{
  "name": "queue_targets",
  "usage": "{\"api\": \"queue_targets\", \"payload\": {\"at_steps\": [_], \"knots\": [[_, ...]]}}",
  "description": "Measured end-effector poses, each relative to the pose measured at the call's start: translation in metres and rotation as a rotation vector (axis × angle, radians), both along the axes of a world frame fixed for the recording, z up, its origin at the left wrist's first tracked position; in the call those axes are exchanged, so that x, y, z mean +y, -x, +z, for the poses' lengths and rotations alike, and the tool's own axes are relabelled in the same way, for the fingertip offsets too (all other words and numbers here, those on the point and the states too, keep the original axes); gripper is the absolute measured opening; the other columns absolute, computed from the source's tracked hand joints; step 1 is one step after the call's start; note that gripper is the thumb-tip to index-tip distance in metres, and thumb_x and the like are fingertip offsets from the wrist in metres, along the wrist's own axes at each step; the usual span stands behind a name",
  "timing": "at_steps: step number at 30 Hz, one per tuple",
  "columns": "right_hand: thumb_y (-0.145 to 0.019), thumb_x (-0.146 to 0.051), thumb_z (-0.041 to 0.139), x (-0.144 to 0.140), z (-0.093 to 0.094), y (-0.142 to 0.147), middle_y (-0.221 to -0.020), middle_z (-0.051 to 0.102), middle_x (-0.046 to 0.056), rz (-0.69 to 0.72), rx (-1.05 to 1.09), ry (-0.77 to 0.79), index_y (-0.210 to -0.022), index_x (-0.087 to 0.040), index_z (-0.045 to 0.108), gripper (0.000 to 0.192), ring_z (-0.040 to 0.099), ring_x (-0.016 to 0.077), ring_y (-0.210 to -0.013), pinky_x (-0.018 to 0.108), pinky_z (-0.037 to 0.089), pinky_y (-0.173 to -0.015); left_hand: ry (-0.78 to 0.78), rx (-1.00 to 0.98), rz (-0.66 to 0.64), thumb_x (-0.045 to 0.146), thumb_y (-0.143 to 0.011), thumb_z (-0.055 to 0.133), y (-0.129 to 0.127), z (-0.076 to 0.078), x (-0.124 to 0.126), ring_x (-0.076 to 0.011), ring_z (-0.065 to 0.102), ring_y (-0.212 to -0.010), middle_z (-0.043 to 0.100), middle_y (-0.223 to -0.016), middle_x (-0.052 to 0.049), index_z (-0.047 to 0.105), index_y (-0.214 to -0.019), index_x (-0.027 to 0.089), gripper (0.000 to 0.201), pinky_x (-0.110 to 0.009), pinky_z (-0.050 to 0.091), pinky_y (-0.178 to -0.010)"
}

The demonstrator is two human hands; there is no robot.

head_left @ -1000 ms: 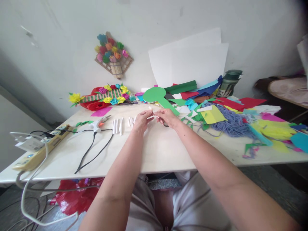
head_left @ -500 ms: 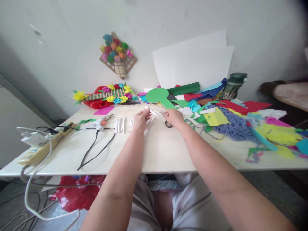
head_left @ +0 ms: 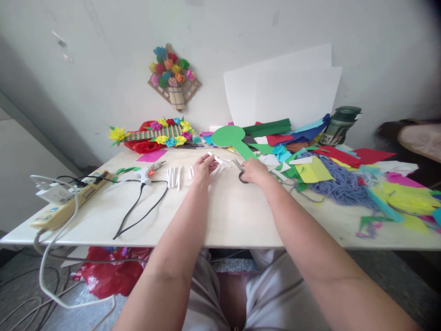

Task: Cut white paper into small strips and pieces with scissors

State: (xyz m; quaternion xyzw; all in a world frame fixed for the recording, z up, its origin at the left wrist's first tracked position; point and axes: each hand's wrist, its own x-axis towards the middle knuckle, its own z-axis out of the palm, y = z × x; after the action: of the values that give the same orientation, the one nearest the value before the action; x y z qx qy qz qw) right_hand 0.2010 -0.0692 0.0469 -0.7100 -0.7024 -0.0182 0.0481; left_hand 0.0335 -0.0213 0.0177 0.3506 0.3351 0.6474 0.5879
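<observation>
Paper strip (head_left: pixel 216 159) pinched by left hand (head_left: pixel 203 169), right hand (head_left: pixel 253 171) on scissors (head_left: pixel 240 169)

No legible text is present. The label on the green bottle (head_left: pixel 339 124) is too blurred to read.

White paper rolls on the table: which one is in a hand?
The white paper roll pinched by the left hand; the other rolls lie untouched on the table beside the glue gun.
</observation>
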Motion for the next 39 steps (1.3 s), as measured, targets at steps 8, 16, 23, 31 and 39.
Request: {"api": "queue_targets", "payload": {"at_steps": [8,16,23,31,39], "knots": [[-0.068,-0.022,0.056,0.002,0.004,0.002,-0.099,0.065,0.014,-0.05,-0.029,0.087,-0.096,-0.014,0.066,0.031,0.061,0.027,-0.093,0.032,0.046,-0.072,-0.009,-0.008,-0.003,0.025,-0.059,0.073,0.0,0.0,-0.001,-0.0109,0.061,-0.055,0.061,-0.062,0.001,0.053,-0.082,0.016,0.032,-0.02,0.045,-0.055],[-0.07,-0.02,0.056,0.002,0.005,-0.004,-0.098,0.067,0.015,-0.063,-0.044,-0.005,-0.093,-0.015,0.068,0.026,0.061,0.0268,-0.093,0.032,0.046,-0.073,-0.008,-0.008,-0.016,0.023,-0.063,0.071,0.0,-0.001,0.001,-0.0127,0.065,-0.065,0.067,-0.074,-0.004,0.053,-0.079,0.015,0.025,-0.022,0.047,-0.063],[-0.07,-0.03,0.06,0.008,0.002,-0.014,-0.097,0.067,0.014,-0.124,0.051,-0.064,-0.092,-0.016,0.069,0.028,0.062,0.0251,-0.092,0.031,0.046,-0.073,-0.041,-0.032,-0.028,0.017,-0.069,0.066,-0.001,-0.003,0.003,-0.0108,0.065,-0.069,0.069,-0.083,-0.006,0.056,-0.083,0.015,0.017,-0.024,0.048,-0.073],[-0.074,-0.038,0.059,0.018,-0.006,-0.015,-0.065,0.065,0.001,0.025,0.639,-0.081,-0.105,-0.017,0.064,0.038,0.057,0.011,-0.051,0.021,0.045,-0.052,-0.039,-0.069,-0.049,0.015,-0.071,0.064,-0.001,-0.002,0.002,-0.0105,0.064,-0.067,0.068,-0.08,-0.005,0.057,-0.089,0.015,0.02,-0.023,0.049,-0.071],[-0.069,-0.043,0.063,0.013,-0.009,-0.01,-0.061,0.056,0.001,0.254,0.935,0.112,-0.081,-0.015,0.065,0.031,0.045,0.0059,-0.046,0.016,0.036,-0.038,-0.018,-0.086,-0.043,0.018,-0.068,0.068,0.0,-0.003,0.004,-0.0087,0.062,-0.064,0.066,-0.078,-0.003,0.059,-0.091,0.017,0.024,-0.023,0.049,-0.07]]}}
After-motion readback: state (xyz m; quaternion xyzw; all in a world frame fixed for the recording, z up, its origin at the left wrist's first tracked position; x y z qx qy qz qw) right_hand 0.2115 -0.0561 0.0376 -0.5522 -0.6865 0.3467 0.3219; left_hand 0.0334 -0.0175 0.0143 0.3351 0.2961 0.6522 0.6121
